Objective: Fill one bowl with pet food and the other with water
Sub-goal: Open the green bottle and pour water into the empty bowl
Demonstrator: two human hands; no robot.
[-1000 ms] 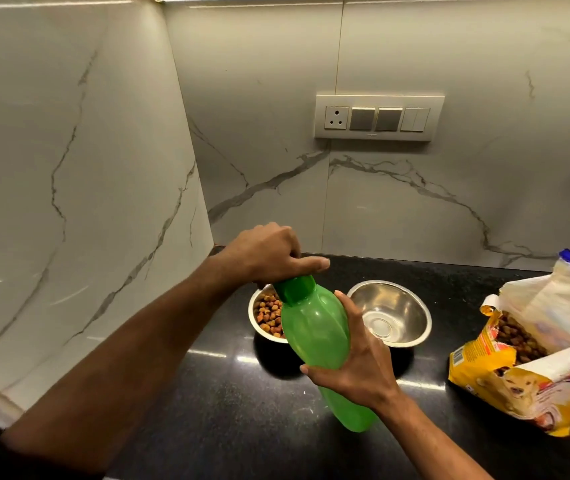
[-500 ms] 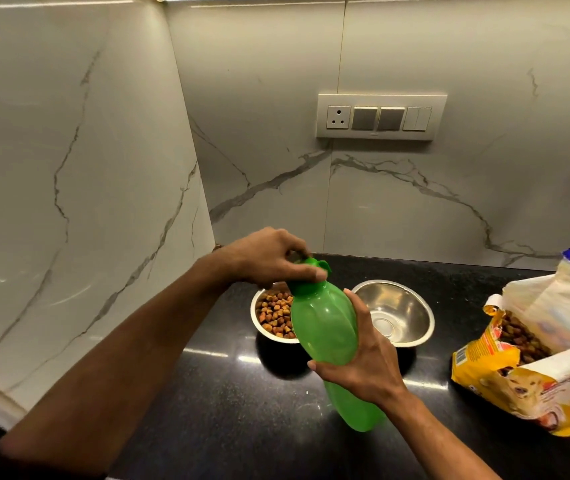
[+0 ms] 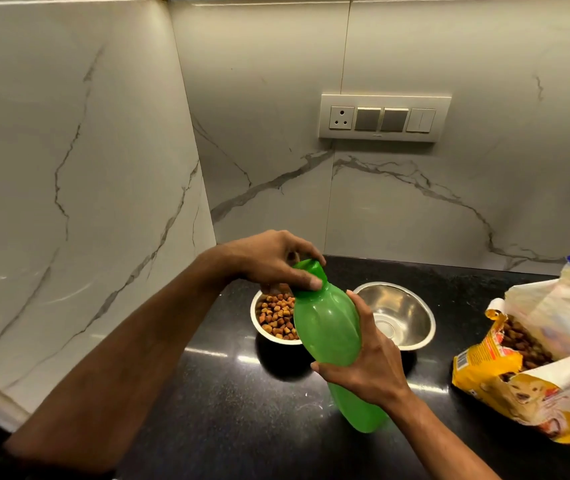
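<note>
Glossy black counter [image 3: 228, 403]; right hand [image 3: 368, 363] grips smooth green bottle [image 3: 328, 334], left hand [image 3: 269, 259] pinches cap [image 3: 311, 271].

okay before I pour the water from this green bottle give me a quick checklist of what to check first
1. Cap off the green bottle: not ok, left hand grips it, still on.
2. Bottle held firm: ok, right hand wraps its body.
3. Empty steel bowl ready for water: ok, upright.
4. Food bowl filled: ok, kibble inside.
5. Water in the bottle: cannot tell, opaque.
6. Food bag apart from the bowls: ok.
</note>
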